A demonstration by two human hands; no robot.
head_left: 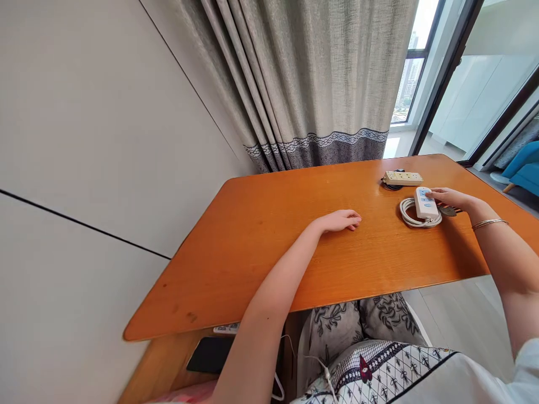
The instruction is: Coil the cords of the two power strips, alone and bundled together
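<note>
On the right part of the wooden table [278, 224], a white power strip [426, 205] with pale blue socket faces is tilted over its own coiled white cable [407, 216]. My right hand [450, 197] grips it at its right edge, fingers on top; the thumb is hidden. A dark plug with prongs [448, 211] shows just below that hand. My left hand [339, 220] rests on the tabletop near the middle, fingers loosely bent and apart, with nothing in it. Behind the white strip lies a cream power strip [403, 178] with a black cable [392, 186].
A grey curtain [328, 84] hangs behind the table, and a pale wall panel [105, 140] borders its left side. Below the front edge, a black phone [209, 354] lies on a lower wooden surface. A blue seat [524, 171] stands at far right.
</note>
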